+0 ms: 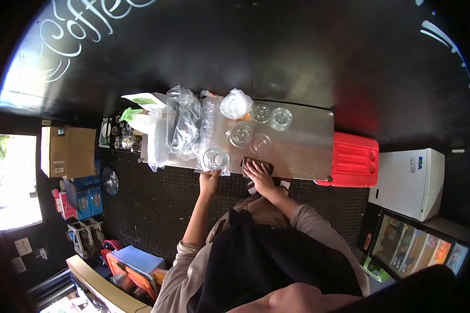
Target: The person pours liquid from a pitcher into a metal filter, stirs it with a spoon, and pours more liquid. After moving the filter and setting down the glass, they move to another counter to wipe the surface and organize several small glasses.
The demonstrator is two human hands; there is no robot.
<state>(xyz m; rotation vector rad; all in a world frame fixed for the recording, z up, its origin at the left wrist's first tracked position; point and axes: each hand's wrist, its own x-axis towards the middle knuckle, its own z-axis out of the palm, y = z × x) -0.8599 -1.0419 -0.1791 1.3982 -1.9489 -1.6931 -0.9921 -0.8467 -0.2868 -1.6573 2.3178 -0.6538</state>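
My left hand (209, 182) is at the front edge of the metal table (303, 151), its fingers closed at the crinkled end of a clear plastic sleeve of stacked cups (210, 122). Just above those fingers is the round mouth of a clear cup (214, 158). My right hand (258, 176) lies with fingers spread on a dark, flat rectangular object (265, 165) at the same edge; I cannot make out its kind. Farther back stand a glass mug (241, 134) and several clear glasses, among them a glass (260, 144) and a larger glass (281, 119).
Clear plastic bags (185, 125) and white-green packaging (149, 122) crowd the table's left end. A white plastic bundle (236, 104) sits at the back. Right of the table are a red cooler box (354, 160) and a white fridge (402, 180). A cardboard box (68, 151) stands left.
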